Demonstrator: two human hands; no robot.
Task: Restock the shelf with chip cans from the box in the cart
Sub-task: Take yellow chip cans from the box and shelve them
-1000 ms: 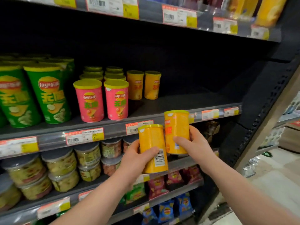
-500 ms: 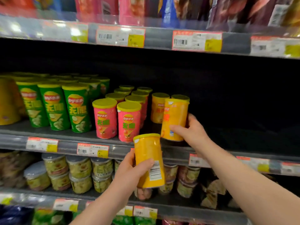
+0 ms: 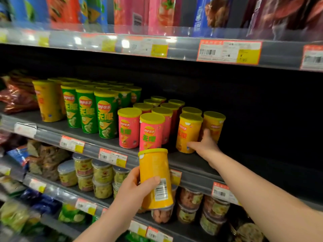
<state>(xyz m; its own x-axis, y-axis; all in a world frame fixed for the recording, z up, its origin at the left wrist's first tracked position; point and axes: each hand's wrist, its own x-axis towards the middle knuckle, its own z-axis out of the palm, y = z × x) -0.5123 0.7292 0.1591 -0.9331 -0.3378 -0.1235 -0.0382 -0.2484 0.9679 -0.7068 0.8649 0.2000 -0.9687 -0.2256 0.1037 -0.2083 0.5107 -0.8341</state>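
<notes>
My left hand [image 3: 134,187] grips a yellow chip can [image 3: 154,172] in front of the shelf edge, its barcode facing me. On the dark middle shelf [image 3: 192,163] a second yellow can [image 3: 187,133] stands upright beside the pink cans [image 3: 151,131]. My right hand [image 3: 205,145] holds this can low on its right side, thumb behind and a finger across its base. More yellow cans [image 3: 215,124] stand just behind it. The cart and the box are out of sight.
Green cans [image 3: 104,117] and taller yellow ones [image 3: 47,102] fill the shelf's left part. To the right of my right hand the shelf is dark and bare. Price tags [image 3: 112,157] line the shelf edges. Plastic snack tubs [image 3: 102,172] sit on the shelf below, bags [image 3: 157,11] above.
My right hand has set its yellow can down on the shelf in front of the other yellow cans. The view has swung up and closer. My left hand keeps its can low.
</notes>
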